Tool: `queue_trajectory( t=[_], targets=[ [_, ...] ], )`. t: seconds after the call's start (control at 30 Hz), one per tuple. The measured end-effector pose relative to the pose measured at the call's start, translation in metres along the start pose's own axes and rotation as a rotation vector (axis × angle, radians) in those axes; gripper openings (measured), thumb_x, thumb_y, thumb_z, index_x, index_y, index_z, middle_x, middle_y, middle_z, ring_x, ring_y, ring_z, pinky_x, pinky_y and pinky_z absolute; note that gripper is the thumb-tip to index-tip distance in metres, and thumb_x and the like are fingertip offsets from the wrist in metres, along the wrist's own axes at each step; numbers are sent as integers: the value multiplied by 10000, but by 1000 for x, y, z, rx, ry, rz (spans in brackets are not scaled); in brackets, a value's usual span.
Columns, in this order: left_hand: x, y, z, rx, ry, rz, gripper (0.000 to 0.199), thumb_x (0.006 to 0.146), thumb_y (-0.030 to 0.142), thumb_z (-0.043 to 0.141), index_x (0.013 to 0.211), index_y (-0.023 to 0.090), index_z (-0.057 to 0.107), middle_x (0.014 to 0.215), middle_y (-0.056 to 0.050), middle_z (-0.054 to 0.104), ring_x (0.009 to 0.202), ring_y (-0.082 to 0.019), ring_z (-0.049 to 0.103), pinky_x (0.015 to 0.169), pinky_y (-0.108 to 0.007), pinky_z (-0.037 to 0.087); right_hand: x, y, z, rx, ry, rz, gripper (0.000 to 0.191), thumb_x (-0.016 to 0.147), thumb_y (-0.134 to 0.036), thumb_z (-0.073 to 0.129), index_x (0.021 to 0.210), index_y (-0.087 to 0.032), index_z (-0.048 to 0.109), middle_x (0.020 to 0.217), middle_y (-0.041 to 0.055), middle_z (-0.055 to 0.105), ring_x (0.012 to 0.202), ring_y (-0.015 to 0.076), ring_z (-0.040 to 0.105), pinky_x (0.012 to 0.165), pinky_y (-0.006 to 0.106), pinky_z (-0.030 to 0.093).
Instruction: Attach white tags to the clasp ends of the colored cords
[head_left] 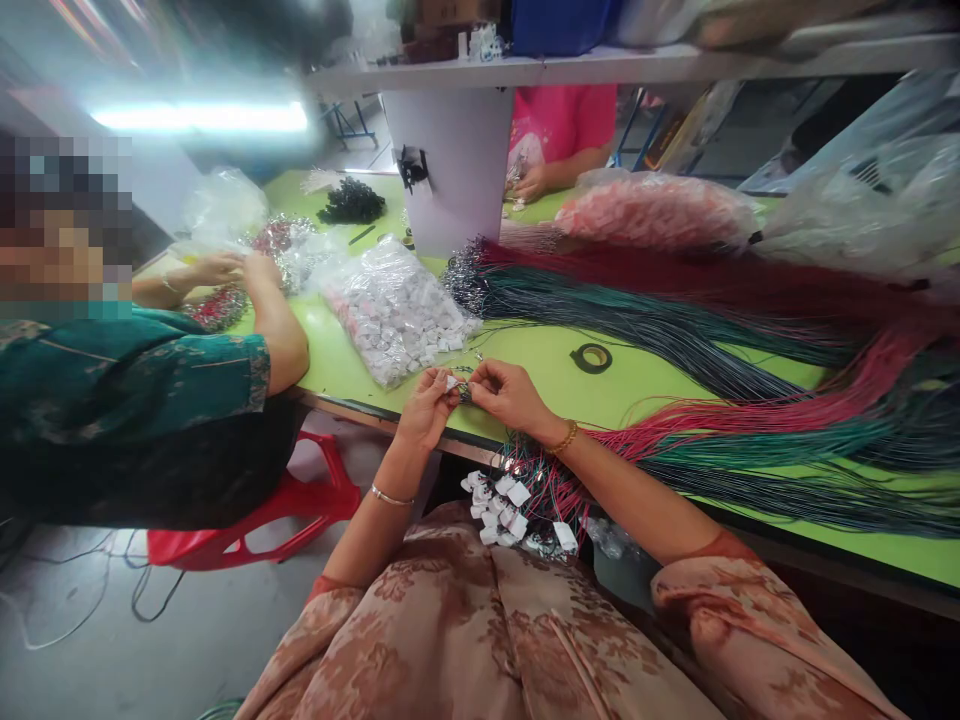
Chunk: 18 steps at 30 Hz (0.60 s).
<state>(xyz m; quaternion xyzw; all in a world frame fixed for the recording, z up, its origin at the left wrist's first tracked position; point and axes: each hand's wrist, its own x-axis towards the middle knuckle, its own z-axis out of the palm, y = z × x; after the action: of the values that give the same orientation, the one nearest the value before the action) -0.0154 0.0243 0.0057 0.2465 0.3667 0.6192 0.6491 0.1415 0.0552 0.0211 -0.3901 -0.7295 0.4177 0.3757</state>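
The left hand pinches a white plug, its axis unclear; just rightward, the right hand is closed, contents indistinct.

White connector partly hidden in the hands, blue bin cut off by top edge

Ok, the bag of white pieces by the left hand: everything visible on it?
The bag is clear, crinkled, shiny plastic, bulging with many small white pieces, pinkish toward its left side. It lies on the green tabletop, just beyond the left hand, with silver wire ends close by its right edge. Whether its mouth is open is unclear.
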Motion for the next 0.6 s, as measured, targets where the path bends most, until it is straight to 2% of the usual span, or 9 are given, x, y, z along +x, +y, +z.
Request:
queue_trajectory(
  t=[0.13, 0.3, 0.43, 0.6],
  targets=[
    [0, 0, 1, -3, -4, -18, 305, 683, 292, 816, 700, 151, 547, 724, -8, 622, 616, -65, 548, 574, -185, 442, -2, -1, -2, -44, -17, -20, 111, 737, -273, 568, 705, -169, 549, 608, -38, 487, 558, 86, 383, 540, 220, 306],
    [-1, -3, 2, 84, 39, -7, 294, 659, 357, 827, 726, 144, 636, 748, -16, 637, 617, -68, 545, 572, -190, 445, 0, 0, -2, -120, -57, -35, 115, 745, -274, 560, 692, -174, 537, 590, -41, 481, 543, 88, 391, 540, 224, 297],
    [-1, -14, 2, 166, 77, 53, 325, 648, 426, 821, 709, 145, 669, 648, 10, 585, 567, -56, 478, 530, -180, 392, 1, 6, 3, -261, -50, -124, 112, 775, -242, 537, 683, -178, 526, 635, -9, 531, 588, 110, 434, 584, 240, 317],
    [-3, -23, 2, 220, 142, 88, 313, 689, 444, 783, 747, 150, 691, 659, 9, 580, 549, -53, 424, 500, -189, 328, -3, 11, 7, -376, -99, -194, 150, 851, -215, 478, 752, -166, 578, 721, 41, 609, 653, 140, 492, 646, 257, 349]
  ],
)
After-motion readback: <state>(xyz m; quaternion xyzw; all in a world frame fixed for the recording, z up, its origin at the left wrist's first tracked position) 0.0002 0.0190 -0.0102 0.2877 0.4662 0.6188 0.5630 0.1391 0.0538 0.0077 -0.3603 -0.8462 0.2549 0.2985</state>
